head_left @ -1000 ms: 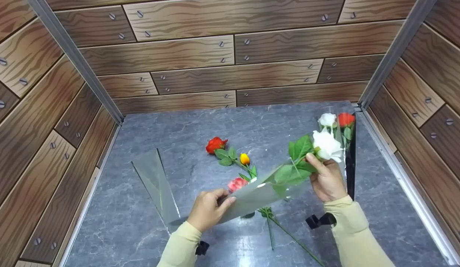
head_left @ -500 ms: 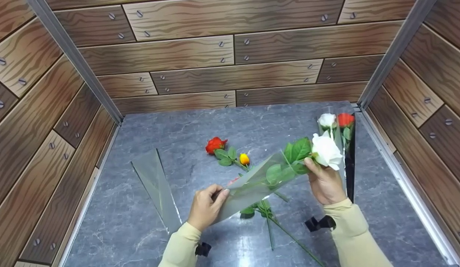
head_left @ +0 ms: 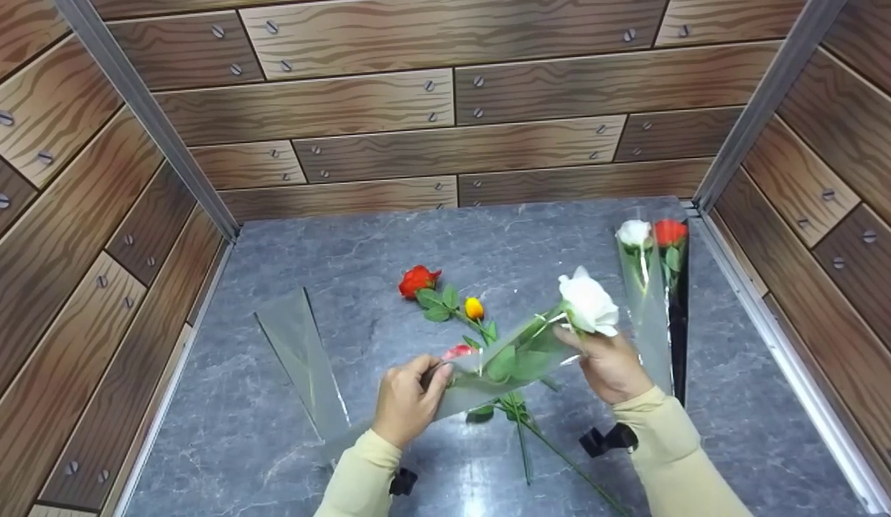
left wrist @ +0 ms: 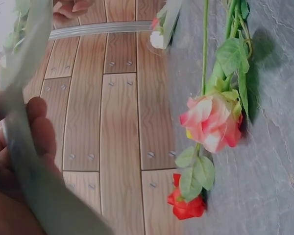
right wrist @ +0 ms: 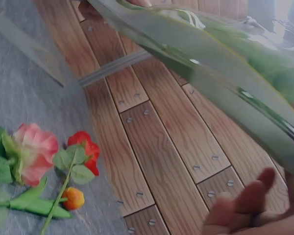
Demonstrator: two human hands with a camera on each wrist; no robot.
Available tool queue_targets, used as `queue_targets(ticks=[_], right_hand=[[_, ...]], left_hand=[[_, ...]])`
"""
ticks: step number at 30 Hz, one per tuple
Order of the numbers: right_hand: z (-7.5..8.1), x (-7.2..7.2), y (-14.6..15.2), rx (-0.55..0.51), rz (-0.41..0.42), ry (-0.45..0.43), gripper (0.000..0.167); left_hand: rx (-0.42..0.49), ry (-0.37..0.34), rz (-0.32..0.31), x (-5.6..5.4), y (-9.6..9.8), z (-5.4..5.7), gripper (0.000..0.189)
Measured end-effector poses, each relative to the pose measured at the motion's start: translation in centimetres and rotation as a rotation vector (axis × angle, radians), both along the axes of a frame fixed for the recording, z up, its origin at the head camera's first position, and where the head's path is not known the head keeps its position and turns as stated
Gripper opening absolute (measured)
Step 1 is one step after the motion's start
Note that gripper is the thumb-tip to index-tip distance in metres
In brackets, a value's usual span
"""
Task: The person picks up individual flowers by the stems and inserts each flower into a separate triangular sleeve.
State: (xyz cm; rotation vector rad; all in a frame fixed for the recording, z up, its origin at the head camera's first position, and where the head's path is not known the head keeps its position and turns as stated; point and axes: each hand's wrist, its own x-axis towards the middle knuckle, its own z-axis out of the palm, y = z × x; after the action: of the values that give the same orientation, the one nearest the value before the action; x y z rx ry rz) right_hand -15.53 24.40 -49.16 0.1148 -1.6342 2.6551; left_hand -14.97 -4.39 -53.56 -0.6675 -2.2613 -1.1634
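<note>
Sleeved roses (head_left: 635,233) look done. Above bench (head_left: 316,248), my left hand (head_left: 409,398) pinches a clear sleeve (head_left: 513,373), right hand (head_left: 612,365) grips its white rose (head_left: 589,303), bloom outside. Red rose (head_left: 418,281), pink rose (left wrist: 211,123), yellow tulip (head_left: 474,309) unwrapped.

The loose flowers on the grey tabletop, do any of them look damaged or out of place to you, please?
No damage or spill stands out. The red flower, yellow bud and pink flower lie in a loose cluster with some stems crossing, which looks merely untidy, not wrong.
</note>
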Motion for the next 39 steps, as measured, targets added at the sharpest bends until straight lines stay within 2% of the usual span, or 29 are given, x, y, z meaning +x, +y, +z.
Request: queue_targets(ticks=[4, 8, 11, 15, 18, 20, 27, 33, 39], right_hand=[[0.6, 0.2, 0.1, 0.052, 0.006, -0.055, 0.060], [1.2, 0.3, 0.9, 0.107, 0.025, -0.007, 0.058], [1.5, 0.3, 1.9, 0.088, 0.054, 0.118, 0.056], [2.0, 0.3, 2.7, 0.049, 0.060, 0.370, 0.061], [2.3, 0.5, 2.7, 0.113, 0.022, 0.533, 0.064], [2.5, 0.6, 2.3, 0.169, 0.006, 0.589, 0.063], [2.5, 1.0, 1.0, 0.359, -0.016, 0.651, 0.059], [2.4, 1.3, 0.3, 0.488, -0.052, 0.674, 0.053], [2.6, 1.0, 0.0, 0.579, -0.086, 0.726, 0.050]], left_hand=[[0.020, 0.065, 0.016, 0.0, 0.1, -0.1, 0.013], [0.065, 0.111, 0.036, 0.0, 0.0, 0.0, 0.013], [0.117, 0.107, 0.034, 0.0, -0.1, 0.0, 0.013], [0.167, 0.081, 0.018, 0.0, -0.2, 0.0, 0.011], [0.172, 0.077, 0.007, -0.1, -0.1, 0.0, 0.010], [0.167, 0.071, 0.007, -0.1, 0.0, 0.0, 0.011], [0.149, 0.028, 0.035, 0.0, 0.1, 0.1, 0.012], [0.123, 0.072, 0.045, -0.1, 0.4, 0.1, 0.010], [0.118, 0.081, 0.047, -0.1, 0.7, 0.4, 0.011]])
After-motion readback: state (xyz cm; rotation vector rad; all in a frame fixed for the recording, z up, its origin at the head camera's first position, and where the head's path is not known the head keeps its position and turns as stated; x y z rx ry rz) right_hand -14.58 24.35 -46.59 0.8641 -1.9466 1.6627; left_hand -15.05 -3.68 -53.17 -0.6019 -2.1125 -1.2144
